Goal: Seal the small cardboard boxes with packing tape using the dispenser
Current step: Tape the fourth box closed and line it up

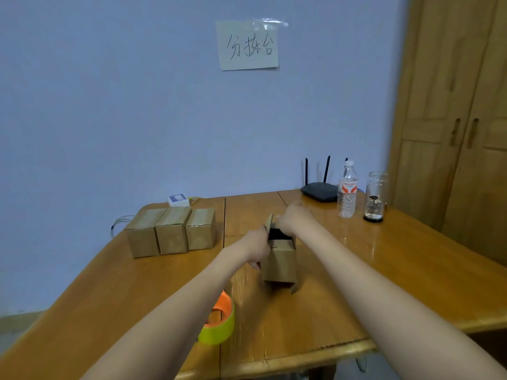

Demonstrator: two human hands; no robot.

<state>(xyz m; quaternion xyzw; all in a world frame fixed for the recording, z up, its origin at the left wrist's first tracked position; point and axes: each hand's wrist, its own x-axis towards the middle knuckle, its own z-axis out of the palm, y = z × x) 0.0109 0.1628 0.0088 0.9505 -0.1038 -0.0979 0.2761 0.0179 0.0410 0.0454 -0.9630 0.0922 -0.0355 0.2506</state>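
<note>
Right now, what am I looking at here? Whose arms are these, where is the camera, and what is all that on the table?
No machine here: a person wears a camera on the head, looking down along both bare arms. The left hand grips the side of an open box standing on the wooden table; the right hand is at its top flaps, too blurred to tell its grip. Three closed boxes stand side by side at the far left. The tape dispenser, orange and yellow-green, lies near the left forearm, unheld. At the back stand a router, a water bottle and a glass jar. A handwritten note is taped to the wall.
</note>
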